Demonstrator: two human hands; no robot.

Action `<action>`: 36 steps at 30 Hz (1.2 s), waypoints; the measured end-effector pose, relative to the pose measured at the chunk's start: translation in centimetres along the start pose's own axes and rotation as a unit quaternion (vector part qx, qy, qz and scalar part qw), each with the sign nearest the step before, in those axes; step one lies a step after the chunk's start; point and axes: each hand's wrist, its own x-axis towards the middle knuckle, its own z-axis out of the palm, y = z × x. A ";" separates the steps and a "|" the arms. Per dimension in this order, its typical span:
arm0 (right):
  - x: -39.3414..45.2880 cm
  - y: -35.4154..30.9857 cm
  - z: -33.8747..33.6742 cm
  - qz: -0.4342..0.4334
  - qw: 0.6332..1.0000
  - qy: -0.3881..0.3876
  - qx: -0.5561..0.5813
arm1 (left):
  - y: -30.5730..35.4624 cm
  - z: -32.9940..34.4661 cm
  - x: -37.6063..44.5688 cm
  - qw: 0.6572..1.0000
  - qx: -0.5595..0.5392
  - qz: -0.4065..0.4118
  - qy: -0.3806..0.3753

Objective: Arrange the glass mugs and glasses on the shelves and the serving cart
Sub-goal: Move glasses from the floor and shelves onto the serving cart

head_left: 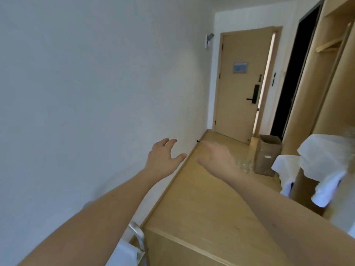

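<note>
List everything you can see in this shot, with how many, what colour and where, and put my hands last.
Glasses: a small cluster, count unclear, clear, on the floor beside the box, past the right hand.
Cardboard box: one, brown, open, on the floor right of the glasses.
Door: one, light wood with a black handle, at the far end.
Cloths: white, draped at right on wooden furniture.
Metal handle: one, silver, bottom centre.
Wall: white, left side.
Floor: light wood, centre.
Left hand: one, open, holds nothing, in front of the wall.
Right hand: one, blurred, open, holds nothing, over the floor.
</note>
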 end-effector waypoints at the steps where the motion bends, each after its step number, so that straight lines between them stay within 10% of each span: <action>1: 0.1 0.9 -0.8 0.016 1.000 0.010 -0.006 | 0.7 0.7 0.8 1.000 -0.006 0.010 -0.008; 36: 20.9 40.9 -9.1 0.203 0.976 0.080 -0.010 | 24.5 32.4 33.7 0.975 -0.046 0.178 -0.127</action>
